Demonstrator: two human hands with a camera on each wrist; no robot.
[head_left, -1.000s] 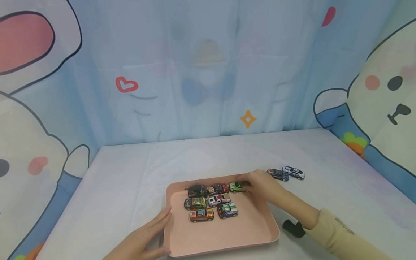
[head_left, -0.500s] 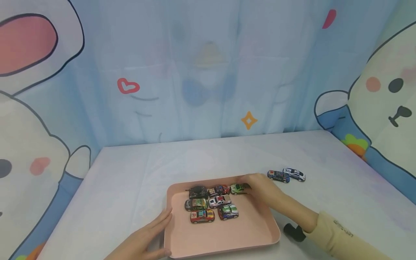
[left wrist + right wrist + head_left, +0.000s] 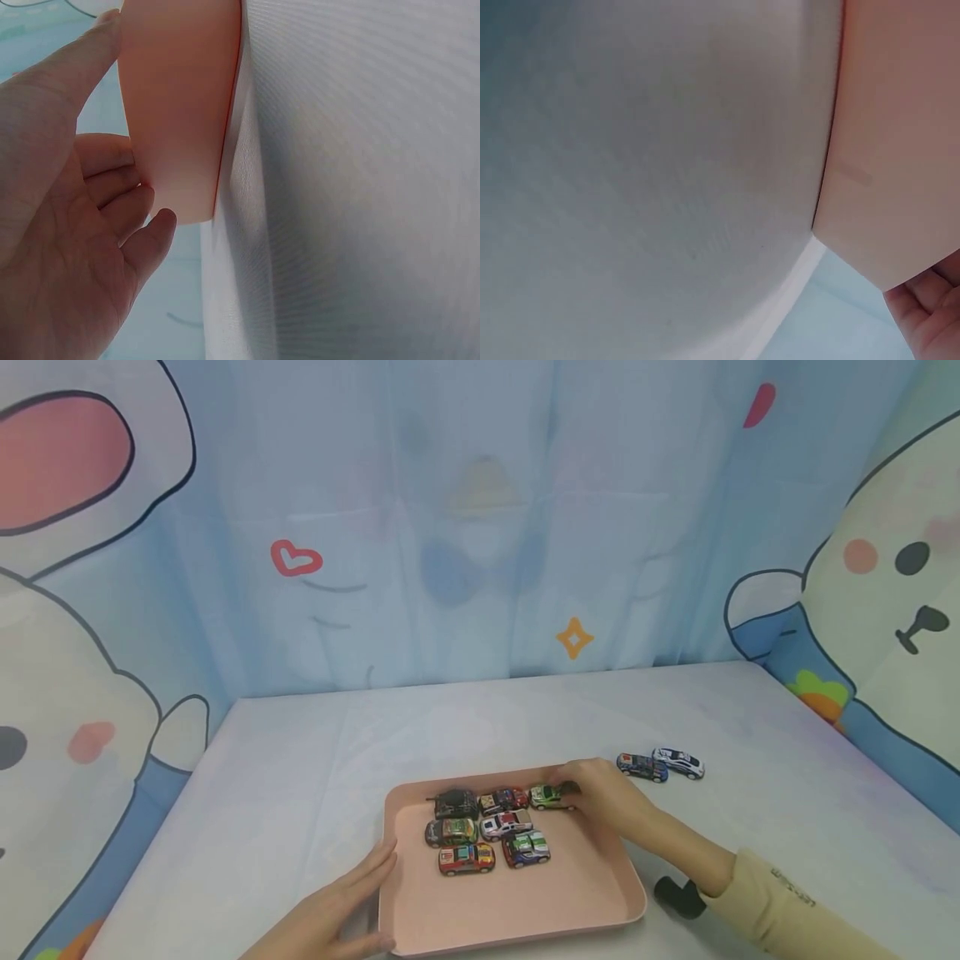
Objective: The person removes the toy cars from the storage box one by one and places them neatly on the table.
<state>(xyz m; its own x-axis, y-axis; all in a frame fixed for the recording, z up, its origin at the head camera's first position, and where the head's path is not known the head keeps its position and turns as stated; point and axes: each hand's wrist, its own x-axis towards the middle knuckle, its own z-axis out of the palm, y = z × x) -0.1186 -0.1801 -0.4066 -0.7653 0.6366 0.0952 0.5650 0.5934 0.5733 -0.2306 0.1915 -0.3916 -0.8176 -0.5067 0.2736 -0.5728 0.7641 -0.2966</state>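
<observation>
A pink tray (image 3: 510, 902) on the table holds several small toy cars, grouped toward its back left. My right hand (image 3: 606, 795) reaches over the back right corner and holds the right end of a green toy car (image 3: 546, 796) in the back row. Beside that car are a red and blue toy car (image 3: 502, 799) and a black toy tank (image 3: 455, 802). My left hand (image 3: 333, 897) rests against the tray's left side with fairly straight fingers. In the left wrist view, its fingertips touch the outer wall of the tray (image 3: 180, 112).
Beyond my right hand, a dark blue toy car (image 3: 642, 767) and a white toy car (image 3: 678, 762) stand together on the white tablecloth (image 3: 375, 735). A black wrist device (image 3: 680, 897) shows under my right forearm. A printed curtain (image 3: 450, 568) hangs behind the table.
Both hands keep nearly the same places, the right one at the green toy car and the left one at the tray's side. The whole view has shifted slightly.
</observation>
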